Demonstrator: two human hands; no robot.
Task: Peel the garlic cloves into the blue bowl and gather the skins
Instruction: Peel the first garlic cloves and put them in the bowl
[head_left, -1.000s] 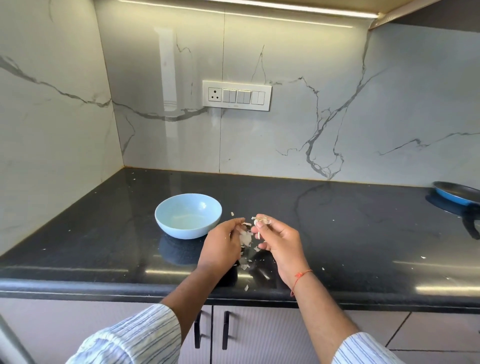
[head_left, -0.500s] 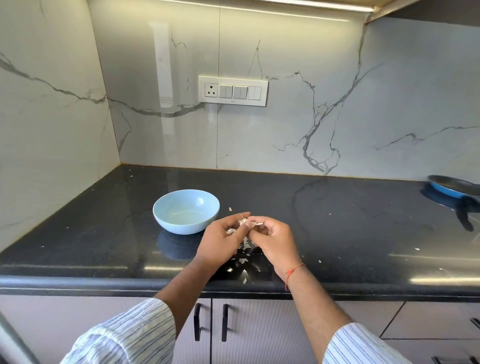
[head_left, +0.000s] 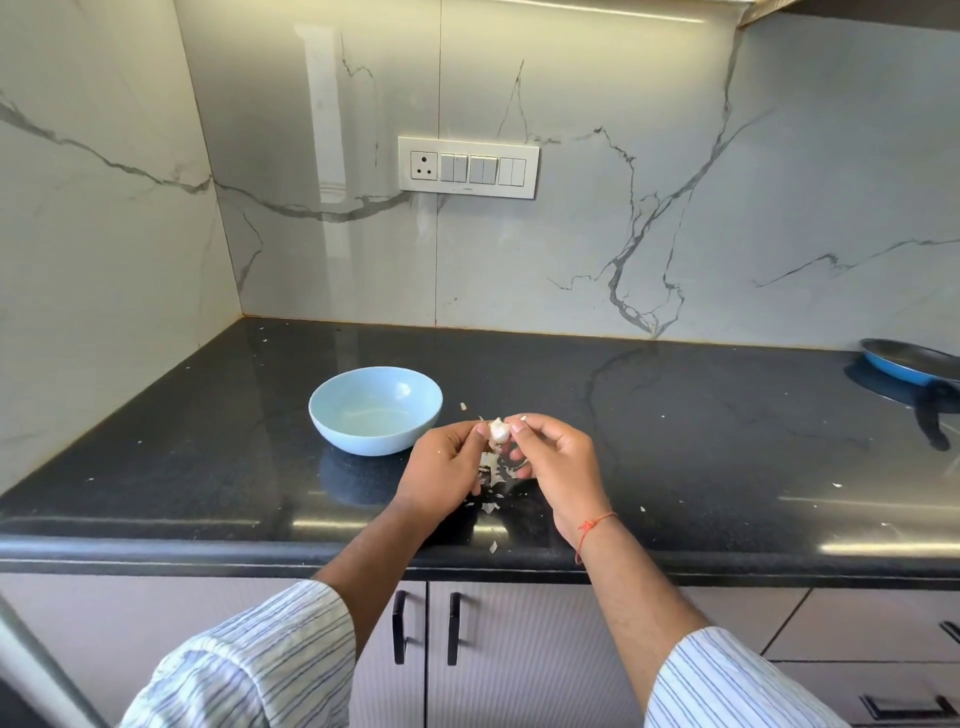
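over the counter edge, just right of the blue bowl (head_left: 375, 410), the left hand (head_left: 441, 467) and right hand (head_left: 558, 460) both pinch a garlic clove (head_left: 498, 431). skins (head_left: 493, 475) scattered below could drift floorward; a slick clove might slip.

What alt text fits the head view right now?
Both hands, left hand and right hand, pinch a garlic clove above a black counter, just right of a blue bowl. Torn skins lie scattered beneath the hands.
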